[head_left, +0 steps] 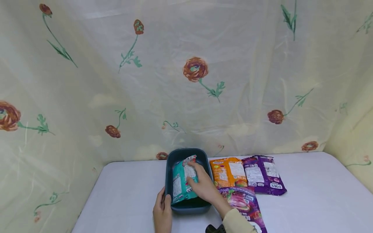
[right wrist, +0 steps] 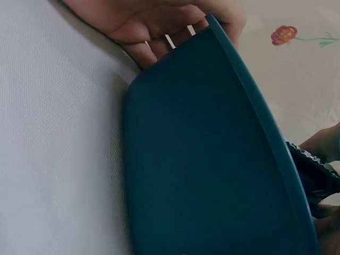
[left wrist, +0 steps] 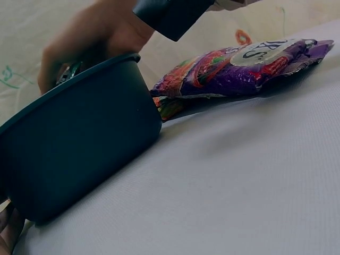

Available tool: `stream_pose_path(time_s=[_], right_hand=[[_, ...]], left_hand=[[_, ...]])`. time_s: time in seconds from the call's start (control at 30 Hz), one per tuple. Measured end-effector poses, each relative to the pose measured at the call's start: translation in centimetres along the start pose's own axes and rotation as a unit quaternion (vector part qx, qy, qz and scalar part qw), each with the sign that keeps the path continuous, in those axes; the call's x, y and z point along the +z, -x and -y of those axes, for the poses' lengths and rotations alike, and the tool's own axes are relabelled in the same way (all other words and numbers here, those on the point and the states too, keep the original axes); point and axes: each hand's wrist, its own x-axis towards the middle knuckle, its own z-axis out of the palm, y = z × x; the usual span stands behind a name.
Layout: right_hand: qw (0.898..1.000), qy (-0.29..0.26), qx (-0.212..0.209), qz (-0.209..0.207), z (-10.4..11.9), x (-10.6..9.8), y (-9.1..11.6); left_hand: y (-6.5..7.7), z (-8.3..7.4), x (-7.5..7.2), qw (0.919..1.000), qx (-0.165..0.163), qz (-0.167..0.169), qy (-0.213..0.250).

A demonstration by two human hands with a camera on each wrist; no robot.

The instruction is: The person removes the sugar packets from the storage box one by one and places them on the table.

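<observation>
A dark blue-green plastic tub (head_left: 190,211) stands on the table. My left hand (head_left: 162,212) grips its near left wall, thumb at the rim and fingers along the outside; in the right wrist view the left hand (right wrist: 159,24) shows at the tub's end. Inside the tub lies a teal snack packet (head_left: 178,181), tilted, its top end toward the far wall. Reaching over the tub's right rim, my right hand (head_left: 204,186) holds the packet from above, thumb and forefinger spread across it. The other right fingers are hidden in the head view.
Right of the tub lie an orange packet (head_left: 228,173) and a dark purple packet (head_left: 263,174), side by side. A purple-pink packet (head_left: 240,202) lies nearer, partly under the right forearm. Behind the white table (head_left: 125,194) hangs a flowered curtain (head_left: 233,123).
</observation>
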Motion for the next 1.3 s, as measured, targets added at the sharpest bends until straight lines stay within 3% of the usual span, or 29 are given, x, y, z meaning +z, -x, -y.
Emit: stream_pose_path(time_s=[0.67,1.3], right_hand=[[0.997,-0.07,0.003,-0.028,0.0,0.0,0.7],[0.991,-0.126,0.037,-0.039,0.1,-1.7,2.0]], left_hand=[[0.0,0.1,-0.1,0.9997,-0.02,-0.002,-0.013],[0.0,0.3,0.0,0.9999,-0.009,-0.007,-0.002]])
